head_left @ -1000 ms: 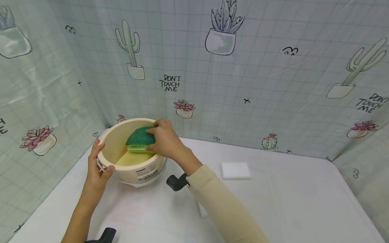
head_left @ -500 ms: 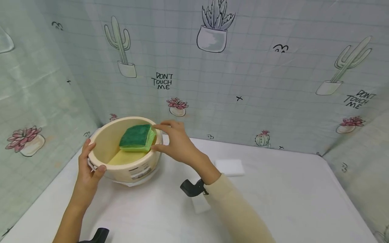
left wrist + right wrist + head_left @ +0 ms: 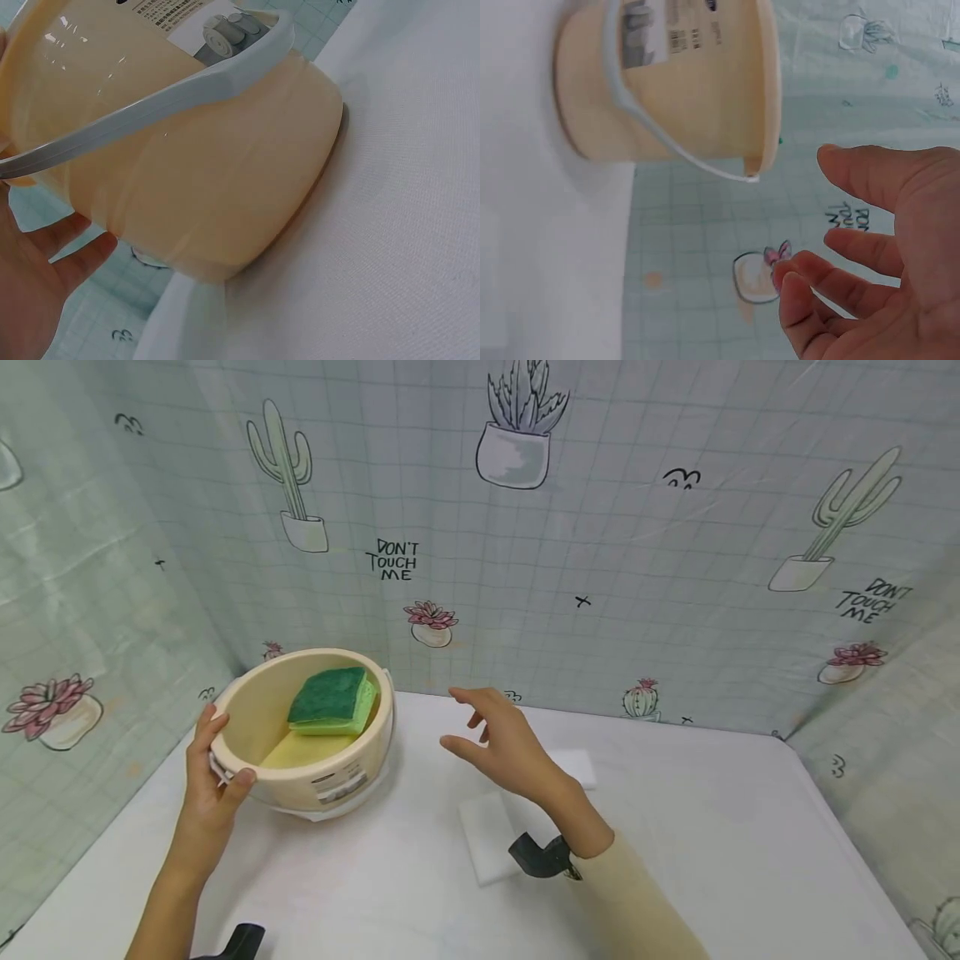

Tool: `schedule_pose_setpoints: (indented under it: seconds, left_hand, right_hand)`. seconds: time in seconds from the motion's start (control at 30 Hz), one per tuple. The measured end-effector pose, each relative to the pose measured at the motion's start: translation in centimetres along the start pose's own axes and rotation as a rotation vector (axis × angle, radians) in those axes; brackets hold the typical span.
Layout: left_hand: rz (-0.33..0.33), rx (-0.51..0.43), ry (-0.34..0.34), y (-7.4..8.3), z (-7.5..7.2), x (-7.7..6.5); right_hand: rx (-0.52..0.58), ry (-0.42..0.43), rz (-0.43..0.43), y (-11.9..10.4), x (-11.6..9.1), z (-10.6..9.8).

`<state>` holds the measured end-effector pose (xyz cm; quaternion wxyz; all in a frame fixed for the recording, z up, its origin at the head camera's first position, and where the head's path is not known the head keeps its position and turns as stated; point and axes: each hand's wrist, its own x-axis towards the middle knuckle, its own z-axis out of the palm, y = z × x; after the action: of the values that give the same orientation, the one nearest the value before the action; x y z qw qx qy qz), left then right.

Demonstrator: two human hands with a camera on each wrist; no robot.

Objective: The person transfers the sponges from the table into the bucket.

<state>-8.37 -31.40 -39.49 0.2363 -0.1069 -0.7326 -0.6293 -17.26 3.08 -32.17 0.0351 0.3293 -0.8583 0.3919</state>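
A cream bucket (image 3: pixel 285 785) with a white handle stands at the left of the table. My left hand (image 3: pixel 206 806) holds its left rim, thumb at the front and fingers at the side; the left wrist view shows these fingers (image 3: pixel 79 255) against the bucket wall. Inside lies a green scrub sponge (image 3: pixel 330 697), its dark green scouring side up, tilted over something yellow (image 3: pixel 307 750) whose kind I cannot tell. Apart from the bucket, to its right, my right hand (image 3: pixel 510 743) hovers with nothing in it, thumb and fingers spread.
Two flat white rectangular blocks lie on the white table (image 3: pixel 712 827): one block (image 3: pixel 487 837) in front of the right wrist, the other block (image 3: pixel 576 767) partly behind that hand. A printed cactus curtain (image 3: pixel 480 543) hangs at the back and both sides.
My right hand has let go of the green sponge in the bucket and drawn back to the right. My left hand stays on the rim. The view has shifted slightly.
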Motion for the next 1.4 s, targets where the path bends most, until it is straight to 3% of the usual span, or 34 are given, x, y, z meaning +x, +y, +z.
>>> schedule_pose_setpoints:
  seconds: [0.37,0.7,0.83,1.2,1.4]
  left_hand:
    - [-0.016,0.070,0.021,0.2,0.1,0.0]
    - [-0.033,0.132,0.033,0.4,0.1,0.1]
    - [-0.034,0.111,0.031,0.4,0.2,0.0]
    - [-0.014,0.073,0.032,0.1,0.0,-0.1]
    - [-0.014,0.095,0.028,0.1,0.1,-0.1]
  right_hand:
    - [0.036,-0.005,0.029,3.2,-4.8,0.3]
    - [0.156,-0.070,0.056,5.8,-7.6,1.4]
    - [0.197,-0.108,0.076,6.7,-8.6,1.8]
    - [0.254,-0.199,0.060,9.6,-9.6,3.0]
    - [0.271,-0.217,0.012,9.8,-9.9,2.6]
